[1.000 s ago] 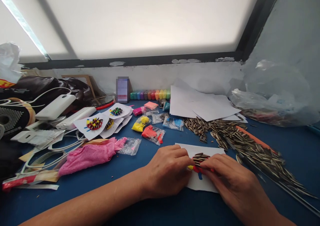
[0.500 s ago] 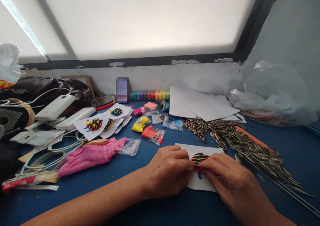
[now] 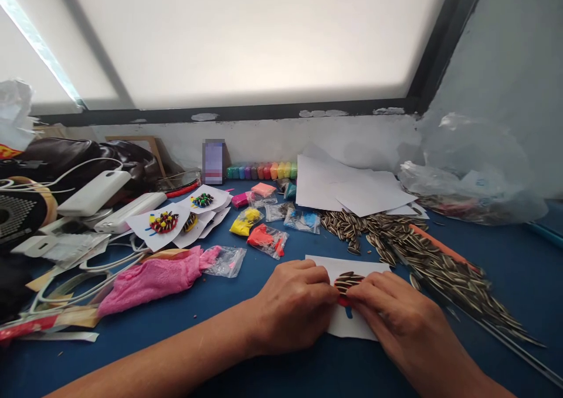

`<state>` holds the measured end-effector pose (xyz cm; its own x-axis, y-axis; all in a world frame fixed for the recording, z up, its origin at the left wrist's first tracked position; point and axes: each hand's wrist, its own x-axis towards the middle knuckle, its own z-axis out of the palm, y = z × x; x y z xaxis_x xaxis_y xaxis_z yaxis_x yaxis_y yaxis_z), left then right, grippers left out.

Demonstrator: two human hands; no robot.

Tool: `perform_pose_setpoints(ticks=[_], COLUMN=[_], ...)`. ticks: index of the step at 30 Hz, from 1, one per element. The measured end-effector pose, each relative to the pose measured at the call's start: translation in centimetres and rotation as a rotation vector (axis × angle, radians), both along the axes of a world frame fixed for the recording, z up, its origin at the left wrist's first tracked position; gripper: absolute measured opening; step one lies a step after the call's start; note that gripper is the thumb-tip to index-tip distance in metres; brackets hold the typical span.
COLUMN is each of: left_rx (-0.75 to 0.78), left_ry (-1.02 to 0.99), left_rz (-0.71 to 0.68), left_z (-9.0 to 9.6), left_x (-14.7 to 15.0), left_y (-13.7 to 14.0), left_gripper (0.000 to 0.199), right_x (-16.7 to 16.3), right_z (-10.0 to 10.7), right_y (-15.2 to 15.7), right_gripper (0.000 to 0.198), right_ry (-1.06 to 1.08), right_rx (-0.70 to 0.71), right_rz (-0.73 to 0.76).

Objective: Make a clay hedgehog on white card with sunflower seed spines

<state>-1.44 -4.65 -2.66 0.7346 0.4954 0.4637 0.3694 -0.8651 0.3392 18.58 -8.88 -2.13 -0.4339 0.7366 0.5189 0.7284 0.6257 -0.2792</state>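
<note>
A piece of white paper (image 3: 365,324) lies in front of me, bearing a small red clay shape (image 3: 343,300) with striped sunflower seeds (image 3: 348,281) set in rows on it and a blue clay strip (image 3: 349,312) below. My left hand (image 3: 297,307) is closed at the left side of the shape, its fingertips touching that edge. From the right, my right hand (image 3: 398,310) pinches with thumb and forefinger at the shape's lower right. What sits between the fingertips of either hand is hidden.
A long heap of sunflower seeds (image 3: 457,275) spreads at right beside white sheets (image 3: 352,181). Bagged yellow clay (image 3: 246,221) and red clay (image 3: 267,240) lie ahead. Finished-looking seed figures (image 3: 163,222), a pink cloth (image 3: 153,278), cables and power banks (image 3: 94,193) crowd the left. A phone (image 3: 213,162) leans on the wall.
The view has shifted slightly. Both hands stay at the clay shape, the left fingertips now covering a bit more of its left edge.
</note>
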Motion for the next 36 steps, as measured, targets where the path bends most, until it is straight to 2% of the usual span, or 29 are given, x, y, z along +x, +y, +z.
perform_pose_setpoints(ticks=[8, 17, 21, 25, 29, 36], left_rx=[0.019, -0.043, -0.158, -0.366, -0.532, -0.495], left_ry=[-0.01, -0.061, -0.203, -0.303, -0.306, -0.254], left_rz=[0.023, 0.031, 0.106, 0.183, 0.24, 0.213], left_z=[0.2, 0.2, -0.4, -0.5, -0.1, 0.1], left_x=[0.0, -0.2, -0.1, -0.1, -0.2, -0.1], left_y=[-0.1, -0.2, 0.4, 0.9, 1.1, 1.1], left_gripper=[0.009, 0.018, 0.022, 0.013, 0.009, 0.016], right_x=[1.2, 3.7, 4.2, 3.6, 2.9, 2.2], right_z=[1.3, 1.3, 1.8, 2.6, 2.3, 1.3], right_y=[0.1, 2.0, 3.0, 4.8, 6.4, 7.5], right_gripper=[0.012, 0.018, 0.022, 0.023, 0.019, 0.017], right_ry=[-0.025, -0.053, -0.104, -0.159, -0.296, -0.36], right_rx=[0.134, 0.05, -0.033, -0.152, -0.15, -0.086], right_rz=[-0.15, -0.216, -0.214, -0.204, -0.178, -0.119])
